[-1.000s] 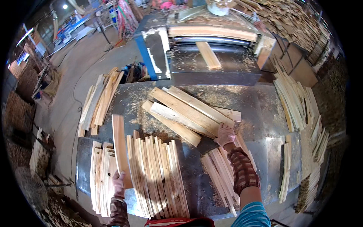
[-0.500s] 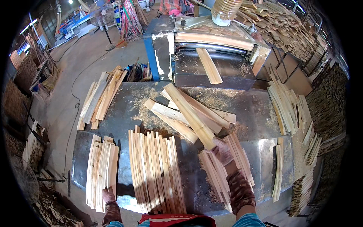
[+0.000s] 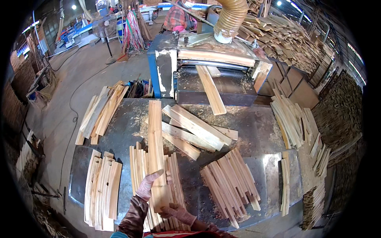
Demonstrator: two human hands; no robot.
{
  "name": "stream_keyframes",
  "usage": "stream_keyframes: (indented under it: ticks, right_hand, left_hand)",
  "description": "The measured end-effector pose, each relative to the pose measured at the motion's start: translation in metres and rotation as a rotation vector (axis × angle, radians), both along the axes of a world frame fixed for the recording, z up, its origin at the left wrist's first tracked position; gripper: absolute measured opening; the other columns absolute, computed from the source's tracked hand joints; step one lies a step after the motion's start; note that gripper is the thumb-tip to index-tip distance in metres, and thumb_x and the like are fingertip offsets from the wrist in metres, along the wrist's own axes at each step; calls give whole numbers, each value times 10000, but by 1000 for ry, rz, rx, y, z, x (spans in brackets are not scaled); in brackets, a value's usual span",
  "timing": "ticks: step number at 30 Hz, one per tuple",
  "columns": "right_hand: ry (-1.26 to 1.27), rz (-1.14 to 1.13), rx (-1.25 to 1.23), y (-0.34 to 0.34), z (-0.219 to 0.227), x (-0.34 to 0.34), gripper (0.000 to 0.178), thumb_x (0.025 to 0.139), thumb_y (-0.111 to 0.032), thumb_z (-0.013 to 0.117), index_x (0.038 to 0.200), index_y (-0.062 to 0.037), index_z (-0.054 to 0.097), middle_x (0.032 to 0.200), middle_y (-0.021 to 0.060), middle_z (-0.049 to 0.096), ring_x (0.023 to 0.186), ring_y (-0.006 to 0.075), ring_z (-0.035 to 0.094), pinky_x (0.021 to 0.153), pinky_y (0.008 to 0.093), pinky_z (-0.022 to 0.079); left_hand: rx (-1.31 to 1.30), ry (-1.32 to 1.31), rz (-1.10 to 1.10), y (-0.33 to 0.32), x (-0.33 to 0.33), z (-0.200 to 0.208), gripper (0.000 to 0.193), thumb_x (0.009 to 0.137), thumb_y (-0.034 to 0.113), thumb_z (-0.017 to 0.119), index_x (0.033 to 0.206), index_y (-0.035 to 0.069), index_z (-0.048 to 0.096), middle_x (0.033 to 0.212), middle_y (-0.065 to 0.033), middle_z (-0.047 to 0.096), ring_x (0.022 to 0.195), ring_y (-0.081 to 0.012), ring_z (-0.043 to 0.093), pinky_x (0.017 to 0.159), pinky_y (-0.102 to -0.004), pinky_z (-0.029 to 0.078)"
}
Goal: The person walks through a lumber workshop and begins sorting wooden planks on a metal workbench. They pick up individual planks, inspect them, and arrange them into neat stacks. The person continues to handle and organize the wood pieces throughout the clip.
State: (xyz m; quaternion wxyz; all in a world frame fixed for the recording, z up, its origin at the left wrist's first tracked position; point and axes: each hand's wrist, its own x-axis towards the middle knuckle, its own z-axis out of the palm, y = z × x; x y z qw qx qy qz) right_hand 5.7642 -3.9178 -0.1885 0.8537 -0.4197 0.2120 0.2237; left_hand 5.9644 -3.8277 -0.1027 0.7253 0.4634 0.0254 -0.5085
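In my two gloved hands is a long wooden board (image 3: 155,135), held lengthwise over the row of narrow strips (image 3: 137,166) in the middle. My left hand (image 3: 147,186) grips its left edge partway up. My right hand (image 3: 180,215) closes round its near end. Farther off, several loose boards (image 3: 194,125) lie crossed on the metal table (image 3: 123,119). A reddish bundle of strips (image 3: 230,182) rests to the right of my hands, and a group of pale boards (image 3: 101,190) to the left.
A planer-like machine (image 3: 216,55) with a ribbed hose (image 3: 231,18) stands beyond the table. One board (image 3: 210,89) sticks out of it, another shows behind. Boards (image 3: 101,115) lean at the far left; more strips (image 3: 285,182) line the right. A person (image 3: 178,18) is behind the machine.
My right hand has brought a board from the right to the middle, and my left hand has left the left stack to grip it. The machine's board reaches farther out, with another appearing behind.
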Motion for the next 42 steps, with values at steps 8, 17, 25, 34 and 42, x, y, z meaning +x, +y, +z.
stream_keyframes:
  ticks: [8,17,25,34,42]
  right_hand:
    - [-525,-621,-1771,-239,85,149,633,919,-408,672,1391,-34,478,1098,158,675,963,323,670,821,390,552]
    - [223,-98,-1773,-272,134,240,909,789,-398,711,1519,-67,282,1288,248,521,1116,384,603,904,451,531]
    - [-134,-396,-1447,-149,28,85,890,734,-278,787,1480,-64,351,1283,235,544,1039,368,626,876,445,541]
    - [-253,-371,468,-97,52,21,643,841,-266,686,1358,64,494,1195,193,641,981,253,658,845,404,557]
    - [-108,37,-45,-64,-30,61,640,891,-413,696,1348,9,544,1192,146,671,1067,272,661,923,406,554]
  left_hand:
    - [241,-132,380,147,14,-73,390,938,243,651,1224,-14,587,1129,-121,678,967,-257,679,840,-364,577]
    - [1769,-937,-15,321,-83,-155,515,817,355,606,1223,44,654,1431,-174,519,1404,-368,358,1163,-502,276]
    - [1969,-870,196,315,-96,-148,477,835,378,637,1237,122,658,1535,-199,385,1430,-386,323,1151,-533,262]
    - [1085,-756,409,201,-27,-116,525,871,197,734,1332,29,546,1457,-248,465,1352,-385,450,1109,-426,394]
    - [32,-68,374,25,2,-26,626,812,231,816,1312,-4,521,1098,-71,638,998,-221,640,805,-337,580]
